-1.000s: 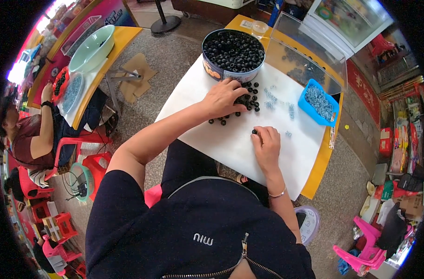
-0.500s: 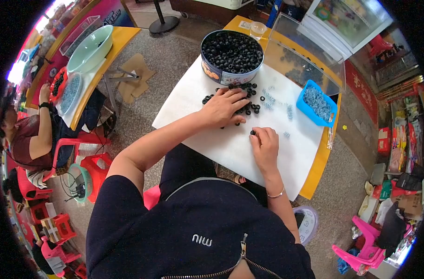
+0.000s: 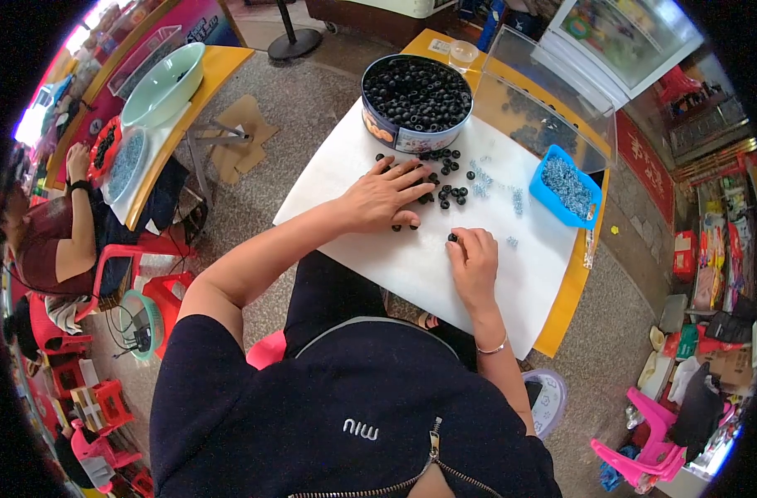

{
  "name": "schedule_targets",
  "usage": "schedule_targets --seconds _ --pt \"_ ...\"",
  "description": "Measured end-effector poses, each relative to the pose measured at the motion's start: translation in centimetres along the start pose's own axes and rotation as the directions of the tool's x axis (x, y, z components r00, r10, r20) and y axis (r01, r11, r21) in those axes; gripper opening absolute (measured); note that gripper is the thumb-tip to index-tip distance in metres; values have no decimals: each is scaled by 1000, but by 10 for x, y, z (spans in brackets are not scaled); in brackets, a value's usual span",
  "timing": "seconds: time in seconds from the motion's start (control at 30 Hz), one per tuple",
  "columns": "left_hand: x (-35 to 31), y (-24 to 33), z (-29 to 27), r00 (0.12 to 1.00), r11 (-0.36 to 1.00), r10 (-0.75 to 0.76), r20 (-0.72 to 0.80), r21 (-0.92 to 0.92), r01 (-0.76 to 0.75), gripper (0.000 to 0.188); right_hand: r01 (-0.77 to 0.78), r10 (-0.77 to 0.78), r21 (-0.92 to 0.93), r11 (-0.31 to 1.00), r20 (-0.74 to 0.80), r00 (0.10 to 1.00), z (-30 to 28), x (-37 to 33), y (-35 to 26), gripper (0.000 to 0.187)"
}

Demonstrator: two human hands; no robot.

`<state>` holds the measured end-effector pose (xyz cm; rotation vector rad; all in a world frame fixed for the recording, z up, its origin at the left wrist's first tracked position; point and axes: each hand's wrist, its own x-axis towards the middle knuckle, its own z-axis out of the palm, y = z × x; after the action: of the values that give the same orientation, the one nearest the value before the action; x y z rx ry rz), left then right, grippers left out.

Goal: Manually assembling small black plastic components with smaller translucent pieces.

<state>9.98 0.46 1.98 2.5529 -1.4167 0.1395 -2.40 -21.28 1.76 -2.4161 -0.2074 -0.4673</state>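
Palm down on the white table covering (image 3: 328, 187), my left hand (image 3: 380, 197) has its fingers spread over loose small black rings (image 3: 453, 196), some hidden beneath it. My right hand (image 3: 475, 259) rests nearer the front edge, to the right. Its thumb and index finger pinch one small black ring (image 3: 453, 237). Behind my left hand stands a round tin (image 3: 417, 141) heaped with similar black rings. Tiny pale blue pieces (image 3: 518, 201) lie in small groups right of the loose rings. A blue tray (image 3: 543, 197) at the right holds many more.
A clear plastic box (image 3: 553, 104) and a clear cup (image 3: 462, 55) are at the table's far side. At the left, another person (image 3: 46, 249) sits by a yellow table with a pale green basin (image 3: 164, 87). A pink stool (image 3: 644, 440) stands lower right.
My left hand has slid left across the covering, its fingers still spread, and more black rings show to its right. My right hand stays in place with its ring.
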Motion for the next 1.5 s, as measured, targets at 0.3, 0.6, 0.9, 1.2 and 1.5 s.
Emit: schedule_targets --seconds 0.3,0.6,0.9,1.2,1.5 --pt "-8 -11 -2 994 991 -38 -104 -134 24 64 12 -12 -7 1000 -16 1000 4 -2 3 19" --pt "-3 -17 -3 913 798 -299 -278 -598 80 41 -14 15 15 1000 -24 1000 4 -2 3 19" --pt "-2 -19 0 816 750 -403 -414 -661 35 30 1 0 12 1000 -27 1000 3 0 2 18" --pt "8 -10 -38 707 830 -417 -571 -556 40 13 10 -10 17 1000 -14 1000 3 1 7 17" --pt "110 -126 -48 917 937 -319 -239 -226 267 17 37 -36 30 999 -50 998 4 -1 6 17"
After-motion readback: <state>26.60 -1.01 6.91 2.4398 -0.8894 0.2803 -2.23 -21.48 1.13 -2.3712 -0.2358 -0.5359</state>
